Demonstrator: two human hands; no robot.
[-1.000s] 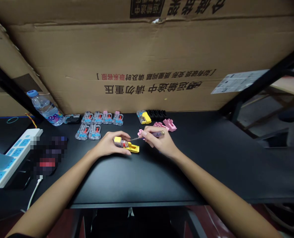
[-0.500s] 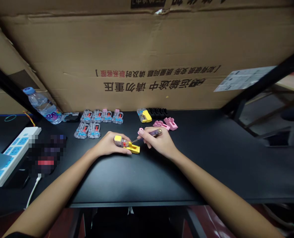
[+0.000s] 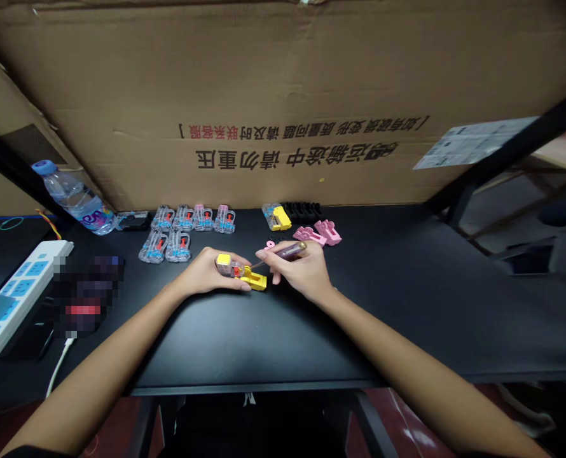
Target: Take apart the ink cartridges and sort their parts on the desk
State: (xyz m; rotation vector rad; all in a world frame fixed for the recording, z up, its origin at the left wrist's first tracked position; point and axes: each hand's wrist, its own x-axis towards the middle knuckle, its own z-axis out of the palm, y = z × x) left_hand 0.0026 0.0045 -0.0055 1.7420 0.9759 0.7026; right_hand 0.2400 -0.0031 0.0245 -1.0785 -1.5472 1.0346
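Observation:
My left hand [image 3: 209, 272] is closed around a clear and yellow plastic piece [image 3: 255, 280], whose long yellow end points right, low over the black table. In my right hand [image 3: 304, 267] is a screwdriver [image 3: 290, 250], gripped by its handle, with its thin shaft pointing left at the yellow part. Whether the tip touches the part is too small to tell. A small pink ring [image 3: 270, 244] lies just behind the right fingertips. Behind my right hand are pink plastic parts [image 3: 328, 232], a clear and yellow piece [image 3: 276, 217] and a row of black parts [image 3: 302, 211].
Several clear plastic pieces [image 3: 178, 246] stand in two rows at the back left. Further left are a water bottle [image 3: 75, 198], a white power strip [image 3: 20, 286] and a dark, blurred-out device [image 3: 89, 296] with a cable. A large cardboard box [image 3: 264, 76] walls the table's back edge.
The view has shifted slightly. My right hand has tilted the screwdriver and moved it a little left, closer over the yellow part. The left hand keeps its hold.

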